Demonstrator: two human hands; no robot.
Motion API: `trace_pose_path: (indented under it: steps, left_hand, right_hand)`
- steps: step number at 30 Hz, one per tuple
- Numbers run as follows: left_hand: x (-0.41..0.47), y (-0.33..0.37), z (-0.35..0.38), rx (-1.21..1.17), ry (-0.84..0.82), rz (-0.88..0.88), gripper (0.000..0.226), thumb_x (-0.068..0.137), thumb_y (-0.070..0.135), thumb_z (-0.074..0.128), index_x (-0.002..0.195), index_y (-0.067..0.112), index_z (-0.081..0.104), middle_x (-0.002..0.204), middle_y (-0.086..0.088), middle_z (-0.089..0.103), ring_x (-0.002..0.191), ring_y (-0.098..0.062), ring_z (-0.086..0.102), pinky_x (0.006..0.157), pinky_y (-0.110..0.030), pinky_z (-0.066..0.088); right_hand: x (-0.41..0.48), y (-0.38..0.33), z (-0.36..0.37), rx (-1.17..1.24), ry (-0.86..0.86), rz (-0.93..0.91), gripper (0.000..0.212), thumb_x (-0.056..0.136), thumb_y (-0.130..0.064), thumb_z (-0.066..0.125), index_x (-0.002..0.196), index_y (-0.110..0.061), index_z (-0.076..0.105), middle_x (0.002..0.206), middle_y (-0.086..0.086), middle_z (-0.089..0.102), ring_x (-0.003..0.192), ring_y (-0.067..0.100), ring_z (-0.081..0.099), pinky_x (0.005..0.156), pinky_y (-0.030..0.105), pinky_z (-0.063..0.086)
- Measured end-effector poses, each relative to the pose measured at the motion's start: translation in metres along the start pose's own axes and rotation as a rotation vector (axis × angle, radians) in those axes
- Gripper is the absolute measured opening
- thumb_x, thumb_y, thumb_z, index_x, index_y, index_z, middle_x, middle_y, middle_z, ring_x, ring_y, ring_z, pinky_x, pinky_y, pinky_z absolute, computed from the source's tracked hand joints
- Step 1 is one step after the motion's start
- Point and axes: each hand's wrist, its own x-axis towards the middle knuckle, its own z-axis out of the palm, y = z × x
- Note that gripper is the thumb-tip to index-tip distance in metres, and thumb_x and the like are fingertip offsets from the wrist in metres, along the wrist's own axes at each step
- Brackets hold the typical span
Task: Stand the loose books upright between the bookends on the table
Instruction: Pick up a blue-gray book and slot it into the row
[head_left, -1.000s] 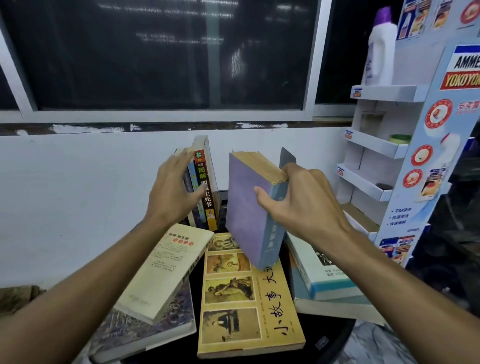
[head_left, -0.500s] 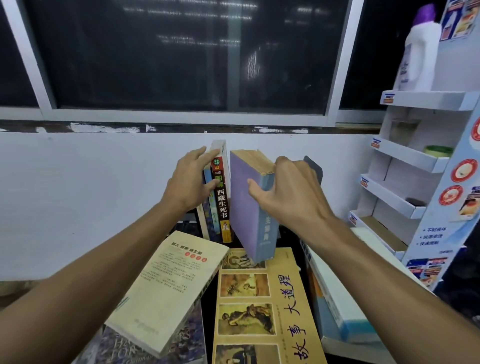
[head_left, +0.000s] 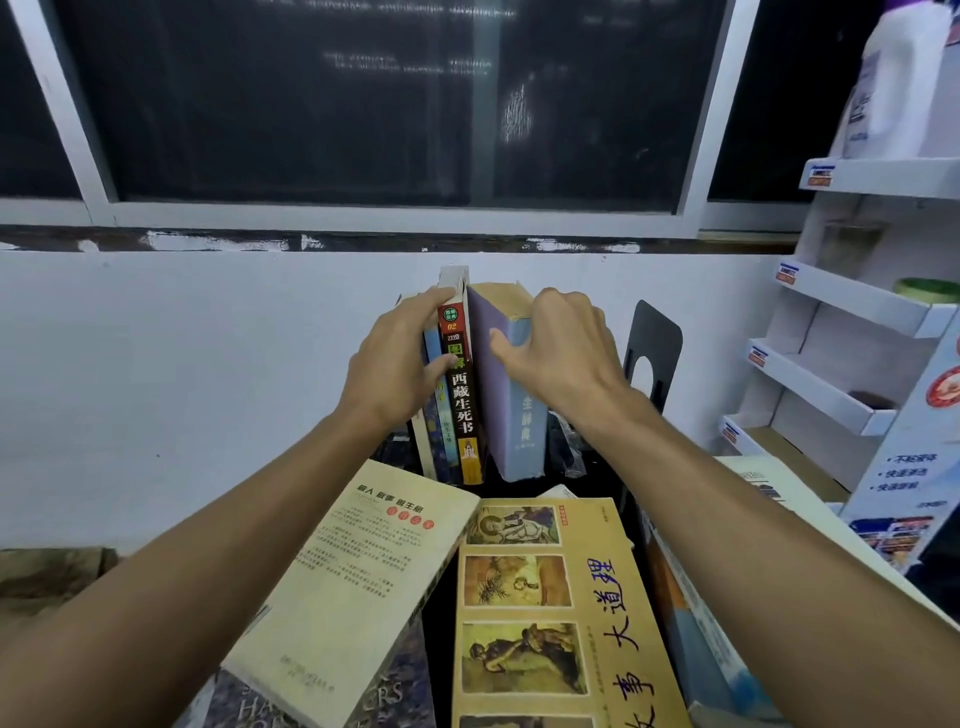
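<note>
A thick lavender book (head_left: 511, 415) stands upright at the back of the table, right beside a row of upright books led by one with a black-and-red spine (head_left: 460, 395). My right hand (head_left: 556, 353) grips the lavender book's top and spine. My left hand (head_left: 395, 364) rests on the upright row with fingers against the spines. A black metal bookend (head_left: 652, 353) stands to the right, apart from the lavender book. The left bookend is hidden. Loose books lie flat in front: a cream one (head_left: 353, 582), a yellow one (head_left: 550, 613) and a white-and-blue one (head_left: 727, 597).
A dark-covered book (head_left: 322, 701) lies under the cream one. A white cardboard display shelf (head_left: 857, 312) with a white bottle (head_left: 893, 83) stands at the right. A white wall (head_left: 182, 364) and a dark window are right behind the books.
My right hand has carried the lavender book back and down from a tilted hold in the air to upright against the row. My left hand stayed on the row.
</note>
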Motion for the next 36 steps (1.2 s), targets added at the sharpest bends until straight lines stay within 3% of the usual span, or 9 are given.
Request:
trace_pose_path:
  steps: [5,8,11,19,22,25,30,34,36]
  left_hand:
    - [0.001,0.001,-0.002,0.011,0.016,-0.016,0.064,0.088,0.019,0.077,0.141,0.034,0.046,0.136,0.005,0.058,0.125,-0.014,0.051,0.091,-0.046,0.055]
    - [0.001,0.002,-0.003,0.0,0.014,-0.035,0.065,0.088,0.02,0.077,0.142,0.035,0.045,0.138,0.005,0.057,0.126,-0.014,0.051,0.091,-0.048,0.055]
    - [-0.001,0.003,-0.002,0.007,0.011,-0.047,0.067,0.088,0.021,0.077,0.144,0.034,0.044,0.14,0.005,0.056,0.129,-0.014,0.049,0.093,-0.047,0.054]
    - [-0.001,0.006,-0.002,0.019,0.003,-0.054,0.069,0.089,0.02,0.075,0.148,0.029,0.041,0.145,0.003,0.053,0.133,-0.017,0.046,0.097,-0.046,0.051]
    - [-0.002,0.006,-0.001,0.029,0.001,-0.059,0.07,0.089,0.02,0.075,0.149,0.03,0.04,0.147,0.003,0.052,0.135,-0.017,0.045,0.099,-0.045,0.049]
    - [-0.002,0.007,-0.001,0.027,0.004,-0.064,0.07,0.089,0.019,0.075,0.149,0.03,0.04,0.147,0.004,0.051,0.135,-0.018,0.044,0.099,-0.046,0.048]
    - [-0.002,0.006,-0.003,-0.014,-0.006,-0.082,0.069,0.089,0.018,0.075,0.148,0.03,0.042,0.145,0.003,0.052,0.134,-0.017,0.046,0.099,-0.05,0.053]
    - [-0.002,0.009,-0.003,-0.015,-0.012,-0.066,0.067,0.089,0.017,0.074,0.147,0.029,0.043,0.145,0.002,0.053,0.133,-0.018,0.046,0.097,-0.049,0.052]
    - [-0.002,0.009,-0.004,-0.018,-0.012,-0.061,0.066,0.09,0.016,0.074,0.147,0.028,0.044,0.145,0.001,0.053,0.132,-0.018,0.046,0.097,-0.048,0.051]
  right_hand:
    - [0.008,0.003,0.025,0.023,0.008,0.043,0.049,0.093,-0.038,0.064,0.062,-0.014,0.035,0.068,0.0,0.042,0.068,0.027,0.049,0.048,0.029,0.026]
    - [0.009,0.004,0.037,0.031,0.018,0.06,0.038,0.094,-0.039,0.064,0.077,-0.01,0.047,0.083,0.005,0.051,0.075,0.026,0.051,0.06,0.031,0.037]
    - [0.009,0.004,0.046,0.043,0.018,0.073,0.034,0.094,-0.039,0.065,0.083,-0.01,0.051,0.086,0.006,0.052,0.075,0.025,0.052,0.061,0.031,0.04]
    - [0.01,0.012,0.066,0.05,0.015,0.132,0.038,0.093,-0.04,0.067,0.092,-0.003,0.065,0.092,0.012,0.064,0.079,0.032,0.064,0.06,0.032,0.047]
    - [0.01,0.011,0.068,0.048,-0.001,0.131,0.041,0.092,-0.043,0.068,0.096,-0.003,0.064,0.093,0.012,0.065,0.077,0.028,0.061,0.06,0.031,0.043]
    - [0.011,0.013,0.068,0.042,-0.045,0.121,0.048,0.091,-0.047,0.069,0.108,-0.003,0.061,0.101,0.013,0.066,0.088,0.031,0.064,0.063,0.031,0.044]
    - [0.009,0.027,0.062,0.252,-0.14,0.04,0.063,0.09,-0.046,0.071,0.144,-0.025,0.046,0.131,0.007,0.063,0.119,0.028,0.059,0.091,0.039,0.054]
    - [0.009,0.036,0.061,0.287,-0.204,0.004,0.065,0.091,-0.044,0.07,0.149,-0.026,0.047,0.146,0.003,0.055,0.134,0.023,0.05,0.108,0.037,0.045]
    - [0.01,0.04,0.059,0.291,-0.239,-0.017,0.065,0.092,-0.04,0.07,0.15,-0.025,0.045,0.148,0.004,0.054,0.134,0.022,0.051,0.109,0.038,0.045]
